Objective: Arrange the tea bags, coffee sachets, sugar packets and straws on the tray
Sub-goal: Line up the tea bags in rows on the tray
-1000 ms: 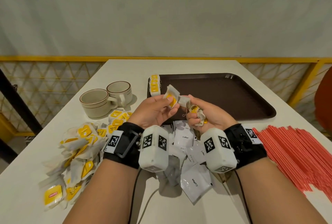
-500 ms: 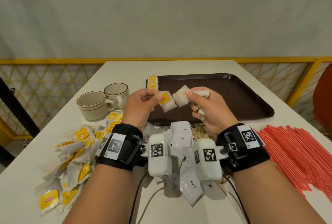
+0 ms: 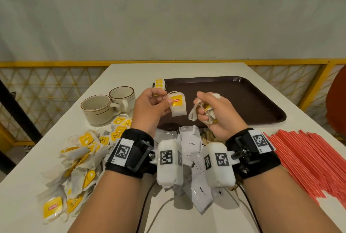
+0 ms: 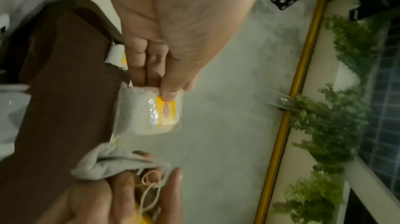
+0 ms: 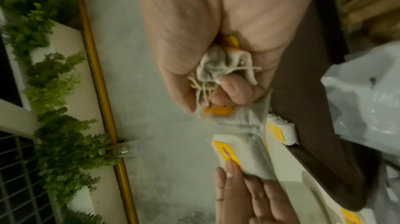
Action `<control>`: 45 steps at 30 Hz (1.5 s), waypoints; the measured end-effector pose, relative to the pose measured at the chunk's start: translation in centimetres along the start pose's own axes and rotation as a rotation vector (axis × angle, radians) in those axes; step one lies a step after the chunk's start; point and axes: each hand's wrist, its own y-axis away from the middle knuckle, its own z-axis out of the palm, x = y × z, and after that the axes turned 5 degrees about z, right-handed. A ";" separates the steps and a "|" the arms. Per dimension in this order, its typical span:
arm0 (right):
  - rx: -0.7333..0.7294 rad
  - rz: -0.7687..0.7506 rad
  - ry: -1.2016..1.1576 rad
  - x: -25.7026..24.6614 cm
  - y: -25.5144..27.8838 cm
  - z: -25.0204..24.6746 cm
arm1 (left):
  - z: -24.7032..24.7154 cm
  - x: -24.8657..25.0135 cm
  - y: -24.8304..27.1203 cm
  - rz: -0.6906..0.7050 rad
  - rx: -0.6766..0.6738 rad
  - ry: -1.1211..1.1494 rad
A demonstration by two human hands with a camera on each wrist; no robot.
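Observation:
My left hand [image 3: 155, 104] pinches one flat tea bag [image 3: 178, 103] with a yellow tag between thumb and fingers; the same tea bag [image 4: 151, 109] hangs off the thumb in the left wrist view. My right hand [image 3: 209, 110] grips a crumpled bunch of tea bags [image 3: 201, 113] with tangled strings [image 5: 223, 73]. Both hands hover over the near left corner of the brown tray [image 3: 243, 98]. A short row of tea bags [image 3: 159, 84] stands at the tray's far left corner.
A heap of tea bags [image 3: 74, 169] lies on the white table at the left. White coffee sachets [image 3: 192, 143] lie under my wrists. Red straws [image 3: 314, 158] spread at the right. Two cups [image 3: 108, 105] stand left of the tray.
The hands have drawn apart. The left hand now holds its tea bag flat, tag facing me. The right hand has curled its fingers in around its bunch.

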 end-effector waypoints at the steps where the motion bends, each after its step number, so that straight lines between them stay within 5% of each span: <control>1: -0.022 0.000 0.010 0.0 0.1 0.0 | -0.1 -0.1 -0.1 0.014 0.007 -0.018; 9: -0.143 -0.071 0.312 0.5 0.6 0.2 | -0.1 -0.4 -0.2 0.038 0.040 -0.074; 13: -0.085 -0.122 0.422 0.7 0.6 0.3 | -0.1 -0.3 -0.1 0.074 0.026 -0.104; 25: 0.082 -0.124 0.163 1.3 0.2 1.1 | 0.9 -0.2 0.4 0.002 -0.169 0.032; 29: 0.072 -0.047 0.051 1.0 0.3 1.1 | 1.4 0.3 1.2 0.074 -0.330 -0.134; 37: 0.098 0.229 -0.405 0.6 -0.3 0.7 | 1.7 0.1 1.6 0.085 -0.241 -0.372; 45: -0.061 0.234 -0.503 1.0 0.0 1.1 | 1.7 -0.6 1.3 0.137 -0.166 -0.496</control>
